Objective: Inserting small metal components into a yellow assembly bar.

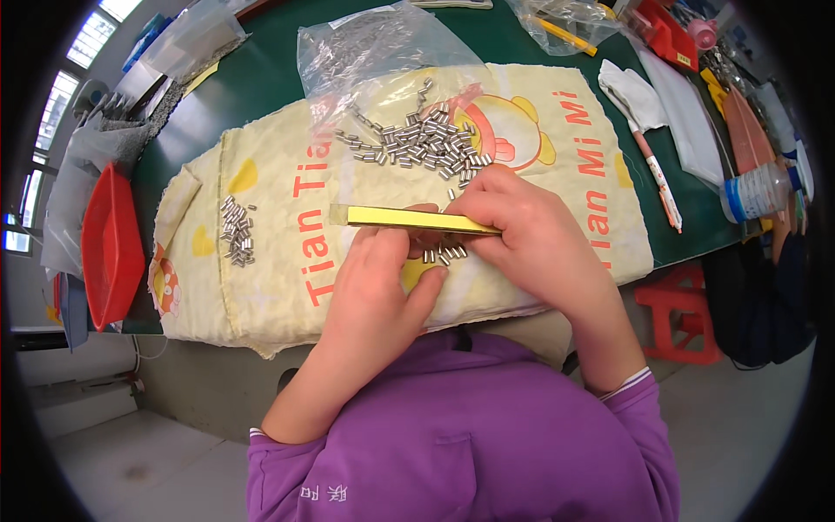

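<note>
A long, narrow yellow bar (391,217) with dark edges and a clear end at its left lies crosswise in front of me. My right hand (517,213) grips its right end between thumb and fingers. Along its near side, my left hand (374,274) has its fingers curled against and beneath the bar, fingertips partly hidden, with the thumb held apart. Just below the bar, a few small silver metal cylinders (445,256) lie on the cloth between my hands. Farther off is a large loose pile of the same cylinders (426,139).
A pale yellow printed cloth (278,174) covers part of the green table (270,70). Another cylinder group (237,233) lies left. A clear bag (383,52) of cylinders stands behind. A red tray (113,248) sits left; a pen (658,183) and plastic bottle (757,193) are right.
</note>
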`<state>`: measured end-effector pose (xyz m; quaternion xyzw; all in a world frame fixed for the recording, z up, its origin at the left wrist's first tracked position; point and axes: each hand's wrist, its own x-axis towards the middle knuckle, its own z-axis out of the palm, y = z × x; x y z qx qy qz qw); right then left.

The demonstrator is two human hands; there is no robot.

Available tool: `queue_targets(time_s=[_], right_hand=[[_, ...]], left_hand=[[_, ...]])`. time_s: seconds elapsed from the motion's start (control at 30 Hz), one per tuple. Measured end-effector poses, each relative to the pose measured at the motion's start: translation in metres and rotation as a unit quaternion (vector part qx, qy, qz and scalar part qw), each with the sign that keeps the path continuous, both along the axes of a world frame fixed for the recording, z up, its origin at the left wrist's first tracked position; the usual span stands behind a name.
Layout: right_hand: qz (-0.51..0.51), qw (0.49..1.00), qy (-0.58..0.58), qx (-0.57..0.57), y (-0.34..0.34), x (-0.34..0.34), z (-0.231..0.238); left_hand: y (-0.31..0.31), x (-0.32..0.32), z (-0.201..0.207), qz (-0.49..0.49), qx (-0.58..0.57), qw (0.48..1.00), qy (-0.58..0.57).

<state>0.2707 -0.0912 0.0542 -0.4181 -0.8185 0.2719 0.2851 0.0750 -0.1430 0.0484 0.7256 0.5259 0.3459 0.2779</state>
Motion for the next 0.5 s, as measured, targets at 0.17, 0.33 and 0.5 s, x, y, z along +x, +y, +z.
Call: queue_targets(time_s=[0.17, 0.33, 0.5], right_hand=[[0.003, 0.999, -0.044, 0.006, 0.001, 0.002, 0.004], [0.013, 0.999, -0.008, -0.037, 0.000, 0.021, 0.003], [0.022, 0.999, -0.007, -0.037, -0.002, 0.021, 0.002]], left_hand=[[0.001, -0.001, -0.002, -0.012, 0.013, 1.000, 0.008], [0.005, 0.002, -0.010, -0.017, 0.048, 0.999, 0.003], [0.009, 0.003, -0.011, -0.009, 0.090, 0.996, 0.018]])
